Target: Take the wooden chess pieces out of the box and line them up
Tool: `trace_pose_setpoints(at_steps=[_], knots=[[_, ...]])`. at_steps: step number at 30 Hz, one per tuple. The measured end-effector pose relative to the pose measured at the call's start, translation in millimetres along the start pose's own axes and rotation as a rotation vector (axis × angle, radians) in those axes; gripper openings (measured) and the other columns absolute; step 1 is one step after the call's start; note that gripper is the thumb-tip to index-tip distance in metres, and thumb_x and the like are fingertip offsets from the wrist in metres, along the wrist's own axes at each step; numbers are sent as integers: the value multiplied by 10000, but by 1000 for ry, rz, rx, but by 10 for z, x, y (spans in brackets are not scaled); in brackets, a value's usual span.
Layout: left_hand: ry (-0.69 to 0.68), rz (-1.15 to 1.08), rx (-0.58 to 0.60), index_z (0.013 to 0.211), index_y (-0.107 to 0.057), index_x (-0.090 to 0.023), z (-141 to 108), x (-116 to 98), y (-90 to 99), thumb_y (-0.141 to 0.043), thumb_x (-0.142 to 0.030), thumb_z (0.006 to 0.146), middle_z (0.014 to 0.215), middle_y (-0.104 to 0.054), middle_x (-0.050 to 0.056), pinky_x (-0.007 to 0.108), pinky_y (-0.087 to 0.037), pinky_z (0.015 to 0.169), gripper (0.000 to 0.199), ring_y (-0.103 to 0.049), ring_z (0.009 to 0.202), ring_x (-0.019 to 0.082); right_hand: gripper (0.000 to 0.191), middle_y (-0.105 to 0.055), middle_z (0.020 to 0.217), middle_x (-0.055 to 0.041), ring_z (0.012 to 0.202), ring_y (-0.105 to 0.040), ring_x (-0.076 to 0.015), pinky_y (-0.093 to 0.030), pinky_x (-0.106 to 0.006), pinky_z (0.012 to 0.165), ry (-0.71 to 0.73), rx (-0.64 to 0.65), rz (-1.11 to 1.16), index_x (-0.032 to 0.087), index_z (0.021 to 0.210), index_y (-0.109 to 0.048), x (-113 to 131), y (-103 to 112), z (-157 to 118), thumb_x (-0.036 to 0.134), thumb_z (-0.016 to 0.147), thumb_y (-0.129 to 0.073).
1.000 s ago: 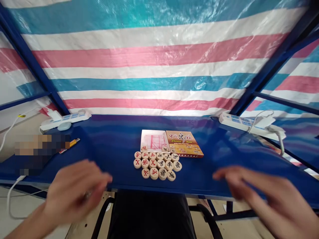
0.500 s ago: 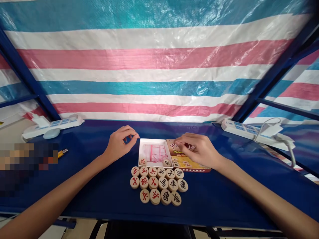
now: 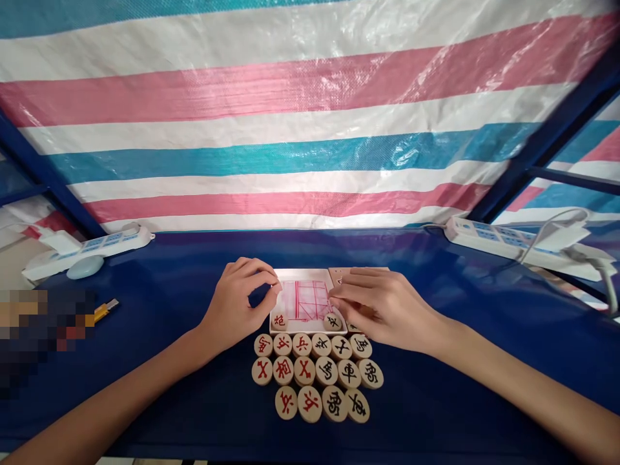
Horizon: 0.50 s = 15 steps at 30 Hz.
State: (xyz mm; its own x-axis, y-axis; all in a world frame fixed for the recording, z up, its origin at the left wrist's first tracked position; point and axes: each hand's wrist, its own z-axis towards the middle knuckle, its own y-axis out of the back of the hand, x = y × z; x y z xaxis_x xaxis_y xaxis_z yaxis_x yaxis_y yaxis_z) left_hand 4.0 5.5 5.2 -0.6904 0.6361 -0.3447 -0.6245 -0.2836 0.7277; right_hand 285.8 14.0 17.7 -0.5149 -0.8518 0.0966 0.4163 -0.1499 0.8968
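Note:
A white open box (image 3: 310, 274) holds a clear sheet with a pink printed grid (image 3: 310, 300), a red-marked Chinese chess piece (image 3: 279, 321) and a black-marked one (image 3: 332, 321). At the box's left wall, my left hand (image 3: 245, 300) has thumb and forefinger pinched together near the sheet's edge. On the opposite side, my right hand (image 3: 387, 307) has its fingertips drawn together by the sheet's right edge, covering much of the printed box lid (image 3: 361, 270). Whether either pinch grips the sheet is too small to tell. Nearer me stand rows of stacked chess pieces (image 3: 327, 371), red characters left, black right.
On the blue table (image 3: 169, 413) lie a power strip (image 3: 111, 244) and pale mouse-shaped object (image 3: 85, 267) at left, with a yellow utility knife (image 3: 104, 311). Another power strip (image 3: 498, 242) with plugs is at right. A striped plastic sheet (image 3: 290, 129) hangs behind.
My left hand has come to the box's left wall, and my right hand has moved left from over the lid to the sheet's right edge. The view has shifted slightly.

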Motion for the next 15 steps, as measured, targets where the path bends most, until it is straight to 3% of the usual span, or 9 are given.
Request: trace_pose_setpoints(at_steps=[5, 10, 15], knots=[[-37, -16, 22, 834, -664, -220, -70, -15, 11, -534, -187, 947, 970, -681, 3, 387, -391, 848, 175, -573, 937, 186, 191, -595, 731, -32, 720, -527, -179, -405, -345, 734, 4, 59, -12, 200, 832, -643, 8, 19, 36, 244, 951, -500], [-48, -83, 52, 874, -684, -225, -117, -15, 50, -449, -200, 996, 992, -676, 22, 383, -395, 867, 267, -566, 960, 187, 133, -660, 949, -50, 847, -570, -196, -402, -372, 807, 3, 49, 78, 214, 910, -658, 49, 47, 62, 227, 936, -528], [-98, -130, 118, 793, -663, -217, -121, -48, 94, -342, -182, 1016, 983, -677, 18, 422, -342, 945, 392, -570, 966, 187, 173, -678, 932, -26, 888, -577, -180, -396, -361, 837, 40, 123, 225, 210, 817, -630, 104, 104, 100, 161, 934, -511]])
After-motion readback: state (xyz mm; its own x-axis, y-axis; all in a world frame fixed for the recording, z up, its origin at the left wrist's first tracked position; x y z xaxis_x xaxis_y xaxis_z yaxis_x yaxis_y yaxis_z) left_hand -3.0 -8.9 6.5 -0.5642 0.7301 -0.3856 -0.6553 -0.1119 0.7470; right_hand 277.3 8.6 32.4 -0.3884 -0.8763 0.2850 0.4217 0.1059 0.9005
